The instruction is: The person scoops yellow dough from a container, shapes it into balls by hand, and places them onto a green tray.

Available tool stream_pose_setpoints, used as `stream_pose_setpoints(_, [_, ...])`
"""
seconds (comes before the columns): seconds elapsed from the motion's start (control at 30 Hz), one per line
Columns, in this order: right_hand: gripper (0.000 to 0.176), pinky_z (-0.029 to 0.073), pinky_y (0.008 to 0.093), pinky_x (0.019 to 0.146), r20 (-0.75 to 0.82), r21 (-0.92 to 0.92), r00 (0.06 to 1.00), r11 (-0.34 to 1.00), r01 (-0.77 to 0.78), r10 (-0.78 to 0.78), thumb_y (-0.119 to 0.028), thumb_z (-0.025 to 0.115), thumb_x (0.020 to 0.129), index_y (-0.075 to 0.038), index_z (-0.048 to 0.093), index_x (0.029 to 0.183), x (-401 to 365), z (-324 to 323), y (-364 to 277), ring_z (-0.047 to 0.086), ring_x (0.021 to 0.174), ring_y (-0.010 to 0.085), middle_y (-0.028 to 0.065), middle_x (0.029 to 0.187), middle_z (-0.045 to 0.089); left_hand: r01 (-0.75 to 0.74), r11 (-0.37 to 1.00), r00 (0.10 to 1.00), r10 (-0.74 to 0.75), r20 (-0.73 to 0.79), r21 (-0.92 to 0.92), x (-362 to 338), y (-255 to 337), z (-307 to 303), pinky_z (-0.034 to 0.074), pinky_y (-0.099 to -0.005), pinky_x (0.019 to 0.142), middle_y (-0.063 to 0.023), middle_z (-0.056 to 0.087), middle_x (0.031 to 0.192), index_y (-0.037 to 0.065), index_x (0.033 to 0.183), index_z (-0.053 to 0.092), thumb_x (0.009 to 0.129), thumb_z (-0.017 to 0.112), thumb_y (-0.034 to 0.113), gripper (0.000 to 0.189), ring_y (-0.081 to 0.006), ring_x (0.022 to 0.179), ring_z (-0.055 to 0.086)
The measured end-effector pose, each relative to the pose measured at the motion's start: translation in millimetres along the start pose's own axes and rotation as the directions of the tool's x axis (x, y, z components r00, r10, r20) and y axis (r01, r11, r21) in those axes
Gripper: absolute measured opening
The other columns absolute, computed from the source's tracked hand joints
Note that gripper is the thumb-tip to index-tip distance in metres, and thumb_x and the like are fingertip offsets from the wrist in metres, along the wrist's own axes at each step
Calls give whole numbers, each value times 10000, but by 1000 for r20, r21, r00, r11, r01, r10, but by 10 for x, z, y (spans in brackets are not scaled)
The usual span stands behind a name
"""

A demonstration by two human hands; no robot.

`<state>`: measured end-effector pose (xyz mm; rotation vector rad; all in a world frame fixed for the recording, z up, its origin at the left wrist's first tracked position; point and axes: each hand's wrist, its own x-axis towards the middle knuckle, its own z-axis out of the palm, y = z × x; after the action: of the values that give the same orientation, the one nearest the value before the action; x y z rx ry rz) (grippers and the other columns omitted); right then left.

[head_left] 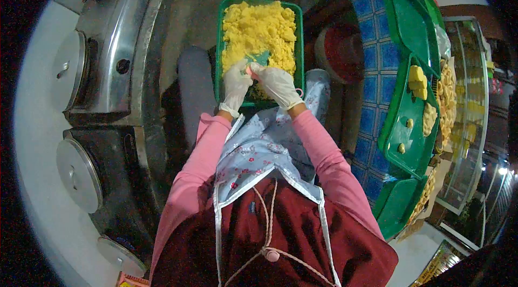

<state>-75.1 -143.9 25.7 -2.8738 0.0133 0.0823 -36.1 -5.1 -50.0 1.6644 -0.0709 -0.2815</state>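
Note:
A green tray point(218, 49) holds a heap of crumbly yellow food point(259, 22), with part of the tray's floor showing near the hands. Over the near half of this tray, my left hand point(236, 84), in a thin white glove, has its fingers closed. My right hand point(275, 84), gloved the same way, is closed beside it, and the fingertips of both meet. A small pinkish thing point(249, 70) shows between them, too small to name. A pink ring-shaped piece point(300, 92) shows by my right wrist at the tray's edge.
On the left are a metal stove-like unit point(116, 44) and round lids point(78, 175). To the right, green trays point(396, 125) with yellow lumps point(417, 82) rest on a blue-tiled ledge point(369, 84). A glass case point(467, 114) stands beyond. A reddish basin point(340, 52) sits behind the tray.

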Motion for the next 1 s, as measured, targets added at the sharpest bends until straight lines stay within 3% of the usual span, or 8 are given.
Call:
stream_pose_setpoints(0.17, [309, 499, 478, 553, 48, -43, 999, 999, -5, 7, -380, 459, 1016, -187, 697, 976, -80, -198, 49, 682, 647, 345, 113, 721, 692, -173, 817, 975, 63, 213, 551, 155, 338, -117, 507, -418, 889, -215, 661, 1039, 100, 1252, 669, 690, 713, 100, 564, -347, 1005, 632])
stream_pose_setpoints(0.37, [201, 473, 472, 561, -116, 7, 989, 996, -88, 88, -276, 547, 959, -203, 721, 1029, -327, -147, 140, 663, 656, 366, 151, 720, 673, -461, 651, 879, 239, 413, 603, 299, 350, -166, 507, -454, 843, -194, 611, 997, 125, 1112, 707, 705, 763, 92, 412, -387, 964, 609])
stream_pose_setpoints(0.47, [166, 452, 475, 590, -323, -410, 944, 909, -79, -63, -198, 583, 896, -194, 744, 936, -338, -256, -30, 642, 683, 351, 135, 712, 649, -387, 675, 920, 236, 312, 628, 216, 342, -151, 517, -462, 821, -191, 598, 1016, 61, 1029, 673, 688, 783, 118, 363, -389, 950, 618])
stream_pose_setpoints(0.6, [105, 462, 469, 632, -251, -29, 958, 989, -148, 137, -155, 632, 831, -134, 732, 853, -127, -51, -114, 638, 729, 366, 145, 743, 652, -424, 638, 906, 298, 301, 643, 87, 327, -195, 508, -470, 794, -187, 581, 977, 47, 1033, 607, 698, 748, 119, 370, -399, 927, 615])
stream_pose_setpoints(0.63, [111, 500, 467, 677, -225, 386, 914, 892, -235, 338, -203, 712, 792, -93, 691, 796, -39, 99, -152, 662, 781, 369, 167, 790, 681, -433, 618, 901, 318, 295, 656, 120, 262, -171, 520, -466, 769, -190, 576, 977, 51, 997, 605, 705, 736, 105, 325, -396, 913, 622])
stream_pose_setpoints(0.73, [259, 522, 461, 709, 73, 520, 899, 753, -404, 432, -281, 800, 717, -71, 654, 753, 195, 186, -97, 676, 816, 363, 182, 819, 696, -394, 596, 918, 286, 274, 699, 140, 250, -111, 523, -473, 722, -189, 558, 959, 56, 953, 577, 708, 679, 69, 266, -394, 869, 625])
stream_pose_setpoints(0.77, [344, 513, 462, 696, 42, 496, 885, 759, -422, 464, -299, 854, 618, -71, 657, 784, 246, 285, -79, 667, 803, 377, 186, 786, 681, -365, 595, 931, 252, 265, 716, 105, 258, -109, 518, -478, 710, -186, 552, 951, 57, 948, 564, 706, 657, 57, 259, -395, 854, 624])
stream_pose_setpoints(1.0, [316, 509, 450, 709, 40, 450, 890, 787, -422, 455, -241, 828, 633, -75, 649, 834, 271, 311, -76, 661, 817, 369, 177, 815, 680, -394, 602, 918, 284, 275, 695, 7, 368, -114, 502, -478, 714, -190, 521, 939, 49, 916, 525, 705, 631, 81, 239, -414, 842, 601])
